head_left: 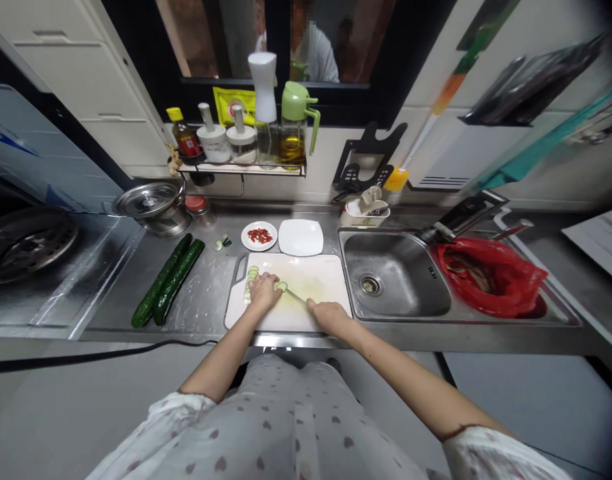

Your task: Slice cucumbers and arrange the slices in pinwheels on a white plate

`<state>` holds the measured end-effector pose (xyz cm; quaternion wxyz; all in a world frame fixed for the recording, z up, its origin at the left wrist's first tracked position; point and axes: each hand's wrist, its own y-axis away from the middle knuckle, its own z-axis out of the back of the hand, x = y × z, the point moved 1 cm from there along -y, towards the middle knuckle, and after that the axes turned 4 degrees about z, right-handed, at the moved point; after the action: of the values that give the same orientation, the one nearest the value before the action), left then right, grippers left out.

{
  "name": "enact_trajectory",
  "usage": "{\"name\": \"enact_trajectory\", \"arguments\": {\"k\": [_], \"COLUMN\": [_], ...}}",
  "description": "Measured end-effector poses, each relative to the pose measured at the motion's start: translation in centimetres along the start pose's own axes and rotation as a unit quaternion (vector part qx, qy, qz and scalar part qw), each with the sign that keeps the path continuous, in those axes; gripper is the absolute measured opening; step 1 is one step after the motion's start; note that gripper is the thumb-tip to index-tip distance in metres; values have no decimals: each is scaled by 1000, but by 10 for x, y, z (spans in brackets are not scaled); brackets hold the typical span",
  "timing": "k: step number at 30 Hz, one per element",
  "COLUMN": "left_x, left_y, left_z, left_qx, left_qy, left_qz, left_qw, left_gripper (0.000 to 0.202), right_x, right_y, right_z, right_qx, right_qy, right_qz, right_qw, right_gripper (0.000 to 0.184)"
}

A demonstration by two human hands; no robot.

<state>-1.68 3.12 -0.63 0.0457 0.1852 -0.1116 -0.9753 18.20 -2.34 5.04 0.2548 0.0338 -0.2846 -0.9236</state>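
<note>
On the white cutting board, my right hand is closed around the handle of a knife. Its blade points left, toward a pale green cucumber slice. My left hand is closed beside that slice, fingers bent over what seems to be a piece of cucumber, mostly hidden under the palm. More cucumber slices lie at the board's left side, partly behind my left hand. Two whole cucumbers rest on the steel counter to the left.
Behind the board stand a small plate of chopped red pieces and a white square plate. A steel sink adjoins on the right, with a red plastic bag beyond. A lidded pot and a condiment shelf are at the back left.
</note>
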Motion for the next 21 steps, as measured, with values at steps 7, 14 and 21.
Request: {"name": "enact_trajectory", "arguments": {"k": [7, 14, 21], "left_x": [-7, -7, 27], "left_y": [0, 10, 37], "left_z": [0, 3, 13], "left_qx": [-2, 14, 8], "left_qy": [-5, 78, 150], "left_qz": [4, 43, 82], "left_qw": [1000, 996, 985], "left_gripper": [24, 10, 14], "right_x": [-3, -3, -1], "right_y": [10, 16, 17], "right_z": [-8, -9, -5], "right_qx": [2, 0, 9], "right_qy": [-19, -66, -75], "right_qz": [-13, -30, -32], "right_qw": [1000, 997, 997], "right_gripper": [40, 37, 37]}}
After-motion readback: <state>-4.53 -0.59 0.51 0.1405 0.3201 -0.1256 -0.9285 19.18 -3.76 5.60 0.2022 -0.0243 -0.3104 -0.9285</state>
